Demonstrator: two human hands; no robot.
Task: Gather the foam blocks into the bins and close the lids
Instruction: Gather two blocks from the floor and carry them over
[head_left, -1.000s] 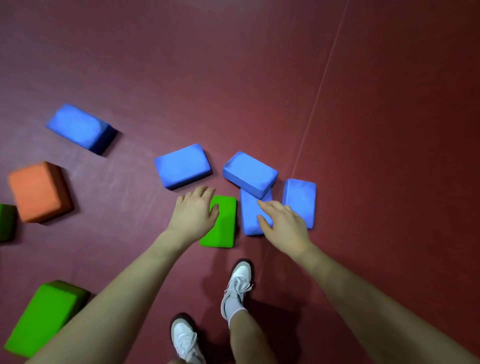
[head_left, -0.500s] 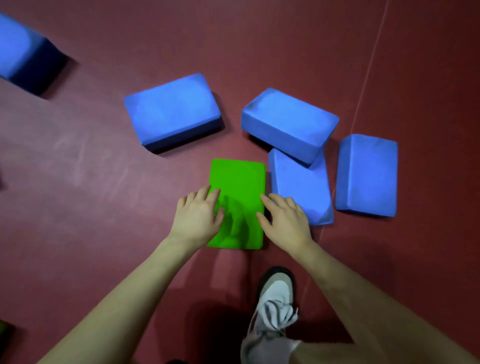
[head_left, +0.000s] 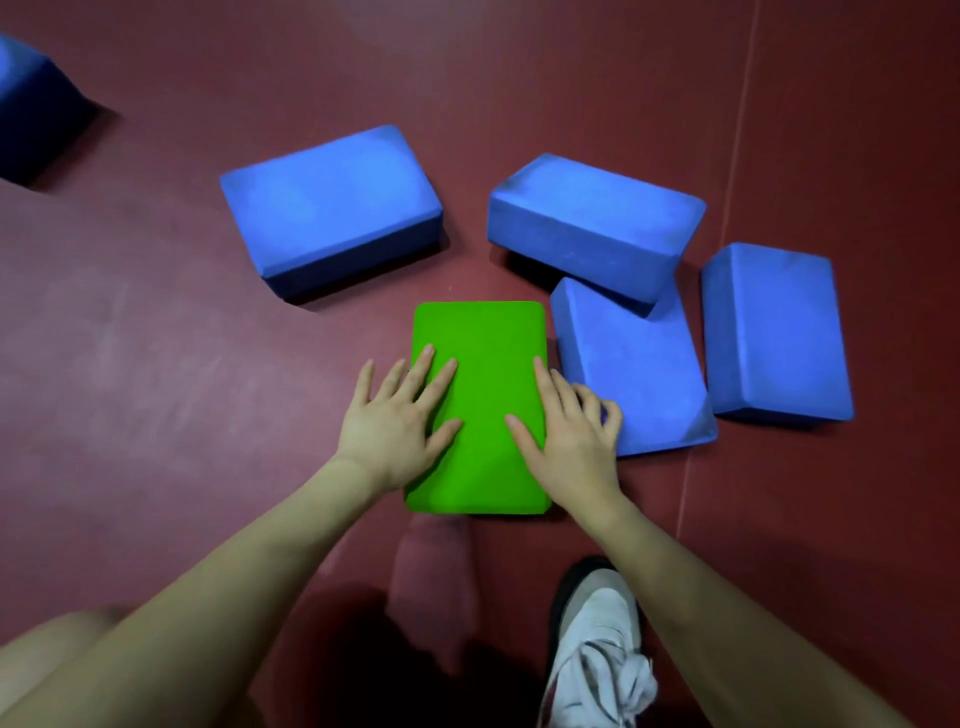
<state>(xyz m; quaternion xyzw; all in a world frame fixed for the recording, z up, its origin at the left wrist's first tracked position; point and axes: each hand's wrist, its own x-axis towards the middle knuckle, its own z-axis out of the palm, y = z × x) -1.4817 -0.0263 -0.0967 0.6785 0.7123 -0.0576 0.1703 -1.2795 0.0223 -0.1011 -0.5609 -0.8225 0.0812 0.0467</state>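
Both hands, left hand (head_left: 397, 423) and right hand (head_left: 569, 434), lie with fingers spread on the green block (head_left: 480, 364) on the floor, blue blocks (head_left: 332, 208) beyond them, no bins visible, so gathering has barely begun.

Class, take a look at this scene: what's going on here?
A person crouches over foam blocks scattered on a red floor. Both hands are on the green block: the left hand lies flat along its left edge, the right hand at its right edge with some fingers curled. Four blue blocks lie close by, one resting partly on another. No bin is in view, so nothing visible is gathered yet.
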